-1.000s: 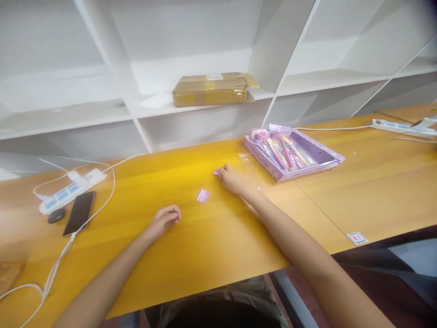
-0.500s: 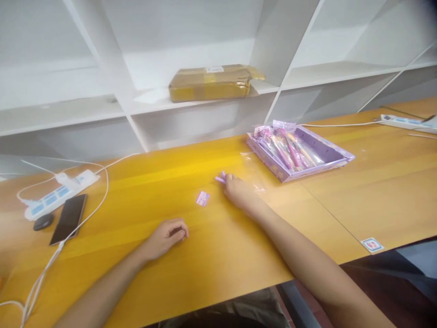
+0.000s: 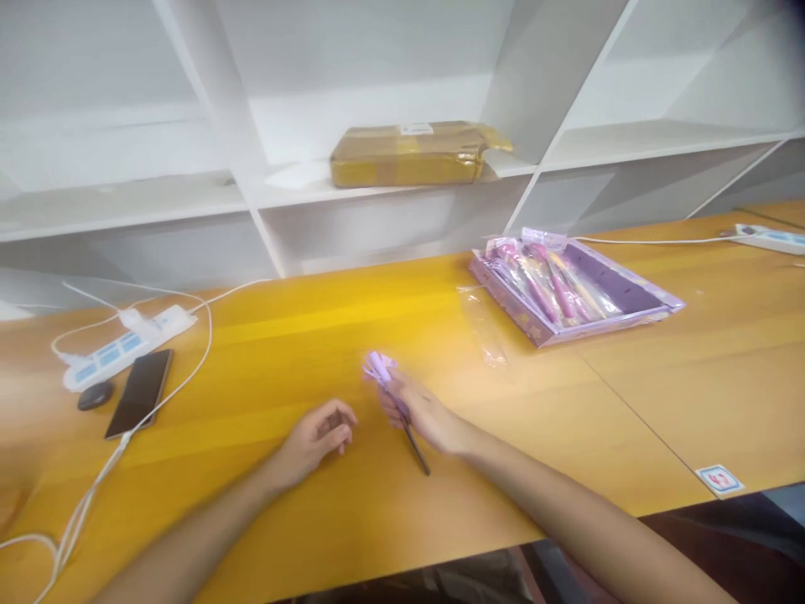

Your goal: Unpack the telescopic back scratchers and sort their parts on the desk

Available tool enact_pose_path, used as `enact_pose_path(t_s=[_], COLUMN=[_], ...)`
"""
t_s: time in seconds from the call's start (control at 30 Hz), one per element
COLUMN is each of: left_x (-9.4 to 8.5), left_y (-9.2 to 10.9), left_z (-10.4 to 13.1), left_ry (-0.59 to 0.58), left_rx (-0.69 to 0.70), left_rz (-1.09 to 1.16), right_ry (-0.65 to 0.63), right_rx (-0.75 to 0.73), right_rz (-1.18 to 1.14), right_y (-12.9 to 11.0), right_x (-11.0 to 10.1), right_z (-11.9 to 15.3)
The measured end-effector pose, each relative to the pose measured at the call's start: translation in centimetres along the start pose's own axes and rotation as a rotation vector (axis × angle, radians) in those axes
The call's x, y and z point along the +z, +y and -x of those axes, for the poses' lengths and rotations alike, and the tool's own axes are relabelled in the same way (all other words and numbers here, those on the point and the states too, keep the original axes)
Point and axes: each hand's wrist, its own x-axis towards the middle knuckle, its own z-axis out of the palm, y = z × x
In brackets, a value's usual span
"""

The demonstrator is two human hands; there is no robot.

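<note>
- Left hand (image 3: pixel 320 436): empty, fingers loosely bent, thumb near the index finger.
- Left forearm (image 3: pixel 207 524): runs from that hand toward the lower left.
- Right hand (image 3: pixel 423 411): near the left one, apart, fingers curled in a grip.
- Right forearm (image 3: pixel 547 499): slopes to its lower right.

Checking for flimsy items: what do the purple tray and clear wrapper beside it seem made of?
Purple tray: likely coated cardboard, satin, given its thin patterned walls; possibly plastic. Clear wrapper: probably glossy plastic film; the tabletop shows through and ends glint.
</note>
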Motion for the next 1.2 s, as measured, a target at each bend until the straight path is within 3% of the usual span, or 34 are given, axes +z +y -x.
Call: enact_pose_path(t_s=[0.1,0.23,0.47,0.57,0.73,0.93,1.2], left_x=[0.9,1.5,1.6,1.5,0.7,0.8,1.5], left_y=[0.1,0.3,-0.1,-0.1,0.3,0.4,1.0], left_z=[0.2,0.0,0.1,0.0,-0.9,-0.9,-1.0], left_ry=[0.004,0.047,0.241,0.28,0.251,0.232,0.327], left_rx=[-0.015,-0.035,-0.138,-0.13,-0.081,-0.027,-0.05], left_rz=[0.069,0.078,0.044,0.203,0.542,0.595,0.566], right_ry=[-0.056,-0.157,-0.262,-0.24,-0.129,-0.149,-0.113], right_rx=[-0.059,-0.11,-0.13,-0.151,-0.049,0.019,0.166], right_rz=[0.15,0.426,0.548,0.493,0.246,-0.078,-0.226], right_y=[1.1,1.4,1.6,1.6,2.3,2.7,3.4], right_x=[1.8,2.6,2.9,2.8,2.3,2.0,2.2], right_z=[1.1,1.5,1.6,1.9,1.1,0.2,0.4])
